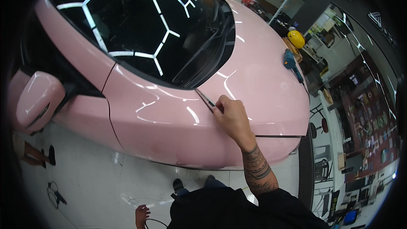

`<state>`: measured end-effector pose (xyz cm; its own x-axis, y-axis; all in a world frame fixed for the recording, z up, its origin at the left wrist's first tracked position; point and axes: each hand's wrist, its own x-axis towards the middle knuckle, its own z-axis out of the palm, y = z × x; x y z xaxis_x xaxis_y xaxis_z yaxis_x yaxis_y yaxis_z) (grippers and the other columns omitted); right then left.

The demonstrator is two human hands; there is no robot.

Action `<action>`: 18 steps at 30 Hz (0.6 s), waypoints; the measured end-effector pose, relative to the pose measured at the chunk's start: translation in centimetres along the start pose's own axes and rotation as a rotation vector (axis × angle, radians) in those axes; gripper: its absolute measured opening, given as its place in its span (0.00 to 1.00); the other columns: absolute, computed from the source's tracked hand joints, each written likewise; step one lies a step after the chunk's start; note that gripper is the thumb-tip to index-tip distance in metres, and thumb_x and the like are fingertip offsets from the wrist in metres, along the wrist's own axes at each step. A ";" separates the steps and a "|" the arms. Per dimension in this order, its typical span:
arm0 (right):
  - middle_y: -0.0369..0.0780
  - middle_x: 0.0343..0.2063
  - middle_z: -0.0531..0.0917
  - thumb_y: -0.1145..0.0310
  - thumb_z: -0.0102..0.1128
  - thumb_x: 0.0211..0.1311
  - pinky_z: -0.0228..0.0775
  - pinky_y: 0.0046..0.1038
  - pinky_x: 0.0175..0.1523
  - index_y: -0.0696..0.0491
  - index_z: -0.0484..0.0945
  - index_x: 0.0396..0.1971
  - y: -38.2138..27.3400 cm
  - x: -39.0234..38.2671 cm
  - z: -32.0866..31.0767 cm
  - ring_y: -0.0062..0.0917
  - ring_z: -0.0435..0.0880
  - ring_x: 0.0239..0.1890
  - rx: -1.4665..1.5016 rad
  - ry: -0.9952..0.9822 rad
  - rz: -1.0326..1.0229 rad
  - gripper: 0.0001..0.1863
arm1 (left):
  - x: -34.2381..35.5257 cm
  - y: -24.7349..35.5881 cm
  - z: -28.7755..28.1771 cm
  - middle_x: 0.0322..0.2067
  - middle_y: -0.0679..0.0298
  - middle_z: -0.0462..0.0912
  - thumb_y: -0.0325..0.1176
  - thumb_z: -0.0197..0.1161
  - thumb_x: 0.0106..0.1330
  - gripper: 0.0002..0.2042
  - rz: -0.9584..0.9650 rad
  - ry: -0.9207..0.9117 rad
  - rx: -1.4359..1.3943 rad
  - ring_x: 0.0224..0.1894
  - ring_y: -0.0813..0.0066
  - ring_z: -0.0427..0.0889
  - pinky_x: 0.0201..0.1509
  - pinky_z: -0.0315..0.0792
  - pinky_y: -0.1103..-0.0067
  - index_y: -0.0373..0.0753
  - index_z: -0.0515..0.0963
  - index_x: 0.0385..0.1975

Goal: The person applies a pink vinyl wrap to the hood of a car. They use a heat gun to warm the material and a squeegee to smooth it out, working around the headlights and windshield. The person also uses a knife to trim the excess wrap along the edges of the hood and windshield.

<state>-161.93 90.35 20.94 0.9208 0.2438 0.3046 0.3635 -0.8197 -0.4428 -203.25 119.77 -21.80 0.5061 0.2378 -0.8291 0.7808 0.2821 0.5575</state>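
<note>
Right hand working along the seam between fender and hood of a pink car

The right hand is closed, its fingertips pinched on something small and dark that I cannot identify, pressed at the seam where the pink fender meets the hood, below the windshield. The left hand hangs low near the floor, loosely curled beside a thin cable; whether it grips it I cannot tell. To do this well, I think the hand should follow the gap slowly, with light, even pressure.
</note>
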 end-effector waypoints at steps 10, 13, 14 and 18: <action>0.40 0.15 0.78 0.74 0.55 0.52 0.68 0.22 0.20 0.61 0.73 0.28 10.2 5.2 -5.6 0.20 0.76 0.14 0.413 0.008 0.110 0.06 | -11.7 34.8 6.2 0.39 0.59 0.81 0.29 0.62 0.54 0.15 0.929 -0.206 0.539 0.40 0.68 0.80 0.46 0.71 0.77 0.34 0.76 0.42; 0.40 0.18 0.78 0.75 0.48 0.54 0.61 0.17 0.15 0.60 0.70 0.29 15.0 12.9 -8.1 0.17 0.74 0.13 0.482 0.059 0.205 0.04 | -17.2 47.1 7.9 0.37 0.57 0.81 0.26 0.61 0.52 0.12 1.520 0.131 0.783 0.40 0.63 0.79 0.46 0.70 0.73 0.35 0.77 0.38; 0.41 0.19 0.78 0.74 0.48 0.56 0.62 0.17 0.15 0.60 0.70 0.29 16.8 16.2 -8.1 0.17 0.74 0.14 0.491 0.121 0.215 0.05 | -16.0 50.3 8.3 0.36 0.56 0.80 0.25 0.59 0.53 0.10 1.792 0.231 0.651 0.40 0.60 0.78 0.46 0.68 0.71 0.35 0.76 0.37; 0.42 0.20 0.77 0.72 0.49 0.57 0.62 0.20 0.16 0.61 0.71 0.26 24.7 28.5 -8.3 0.19 0.72 0.13 0.528 0.178 0.339 0.07 | -16.9 63.8 10.6 0.35 0.54 0.75 0.24 0.57 0.55 0.09 1.826 0.556 0.888 0.41 0.55 0.73 0.48 0.65 0.70 0.32 0.74 0.36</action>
<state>-127.93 72.77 25.64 0.9756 -0.1099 0.1902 0.1197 -0.4598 -0.8799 -158.18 123.91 27.34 0.7110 -0.1017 0.6958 -0.3484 -0.9104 0.2230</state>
